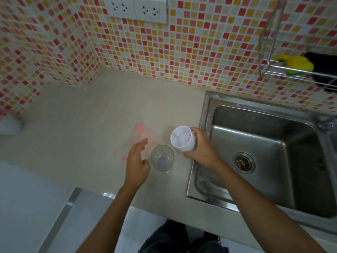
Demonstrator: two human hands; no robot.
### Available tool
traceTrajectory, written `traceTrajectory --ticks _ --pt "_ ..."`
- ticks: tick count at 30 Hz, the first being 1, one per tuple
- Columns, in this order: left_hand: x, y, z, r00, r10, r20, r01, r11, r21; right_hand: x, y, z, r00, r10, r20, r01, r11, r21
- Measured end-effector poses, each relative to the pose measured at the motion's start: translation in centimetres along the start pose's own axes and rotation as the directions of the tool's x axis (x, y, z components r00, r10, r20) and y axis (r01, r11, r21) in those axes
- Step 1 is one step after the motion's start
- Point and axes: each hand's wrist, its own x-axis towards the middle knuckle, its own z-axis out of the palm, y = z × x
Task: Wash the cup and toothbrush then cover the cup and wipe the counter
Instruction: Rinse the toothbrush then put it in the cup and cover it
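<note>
A clear cup stands upright on the beige counter, close to the sink's left rim. My left hand hovers just left of it with fingers spread, holding nothing. My right hand grips a white plastic cover with small holes inside, tilted toward me, just above and right of the cup. A pink smear marks the counter behind the cup. No toothbrush is in view.
A steel sink with a drain fills the right side. A wire rack on the tiled wall holds a yellow sponge and something black. A white object sits at the far left. Power sockets are on the wall.
</note>
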Motion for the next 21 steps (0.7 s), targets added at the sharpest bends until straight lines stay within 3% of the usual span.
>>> traceTrajectory --ticks 3,5,11,21 --pt "-2.5 -2.6 0.5 0.975 -0.043 0.218 0.038 0.999 0.026 -1.2 -0.1 -1.3 0.996 -0.052 0.066 0.059 0.992 -0.112" --pt "-2.8 -3.0 1.4 0.956 -0.061 0.288 0.058 0.998 0.017 -1.7 -0.4 -2.0 0.992 -0.074 0.102 0.093 0.975 -0.2" --pt "-0.3 -0.9 3.6 0.981 -0.028 0.194 0.059 0.986 -0.159 -2.0 -1.6 -3.0 0.98 -0.139 0.143 0.184 0.908 -0.376" --pt "3.2 0.0 5.6 0.973 0.018 0.231 0.039 0.971 -0.238 -0.6 -6.6 -3.3 0.955 -0.263 0.14 0.297 0.836 -0.461"
